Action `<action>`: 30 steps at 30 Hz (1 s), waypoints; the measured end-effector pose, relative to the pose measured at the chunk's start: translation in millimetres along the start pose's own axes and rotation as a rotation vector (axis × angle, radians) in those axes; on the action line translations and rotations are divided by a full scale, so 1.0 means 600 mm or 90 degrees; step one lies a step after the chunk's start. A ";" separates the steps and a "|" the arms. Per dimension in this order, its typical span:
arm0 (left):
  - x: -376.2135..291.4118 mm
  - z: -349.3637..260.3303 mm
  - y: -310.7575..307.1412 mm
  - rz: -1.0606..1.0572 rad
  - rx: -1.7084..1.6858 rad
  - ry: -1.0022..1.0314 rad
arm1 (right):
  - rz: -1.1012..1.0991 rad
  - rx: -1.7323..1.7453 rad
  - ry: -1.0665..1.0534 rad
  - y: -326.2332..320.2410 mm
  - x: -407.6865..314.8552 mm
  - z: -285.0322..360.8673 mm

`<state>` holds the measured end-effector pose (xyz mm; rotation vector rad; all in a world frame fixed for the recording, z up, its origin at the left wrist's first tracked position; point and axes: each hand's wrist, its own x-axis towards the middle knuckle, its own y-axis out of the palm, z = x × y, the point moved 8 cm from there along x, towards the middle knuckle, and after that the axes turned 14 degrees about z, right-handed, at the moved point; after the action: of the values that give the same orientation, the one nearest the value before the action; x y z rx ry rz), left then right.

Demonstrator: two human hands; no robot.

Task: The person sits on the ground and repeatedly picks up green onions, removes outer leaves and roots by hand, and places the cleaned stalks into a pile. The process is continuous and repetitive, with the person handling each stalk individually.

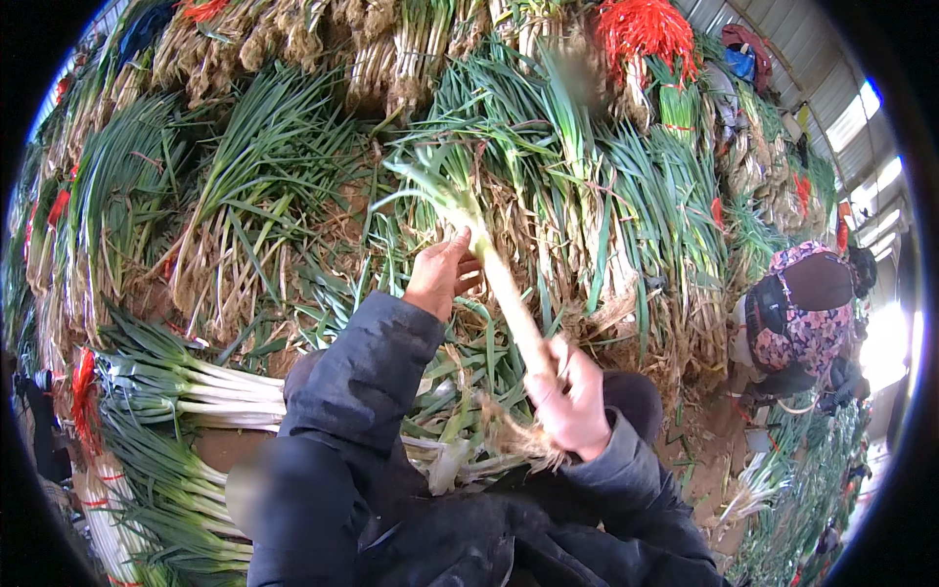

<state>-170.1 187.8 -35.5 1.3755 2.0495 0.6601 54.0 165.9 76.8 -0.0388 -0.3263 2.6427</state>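
A long-stalked green onion [506,290] slants across in front of me, its green leaves pointing up and away. My right hand [568,403] is closed around its lower white stalk, just above the shaggy roots [524,433]. Beside the upper stalk is my left hand [442,271], with the thumb at the stalk's edge where the green begins. Its other fingers are loosely bent and apart from the thumb, not wrapped around the stalk. Below the hands, stripped leaves and pale stalk pieces [451,462] lie against my lap.
Cleaned white-stalked onions [235,392] lie at my left, near red ties [84,400]. Unpeeled onions with dry husks [513,220] spread ahead, with rooty bundles [396,62] behind and red plastic strips [649,37] on top. A person in flowered clothing [807,323] is at the right.
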 end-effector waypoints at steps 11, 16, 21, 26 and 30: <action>-0.084 -0.097 -0.024 -0.019 0.138 0.238 | 0.157 -0.528 -0.114 0.105 -0.022 -0.059; -0.127 -0.109 0.000 0.073 0.204 0.313 | 0.111 -0.540 -0.123 0.077 0.030 -0.010; -0.150 -0.100 0.045 0.151 0.255 0.350 | -0.054 -0.500 -0.269 -0.002 0.117 0.072; -0.173 -0.065 0.081 0.199 0.378 0.286 | -0.121 -0.359 -0.324 -0.039 0.171 0.137; -0.182 -0.042 0.107 0.245 0.505 0.324 | -0.037 -0.118 -0.232 -0.045 0.191 0.096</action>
<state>-113.2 106.1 46.4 2.2760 2.6270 0.3672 -40.2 229.1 142.4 0.3908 -0.6809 2.5452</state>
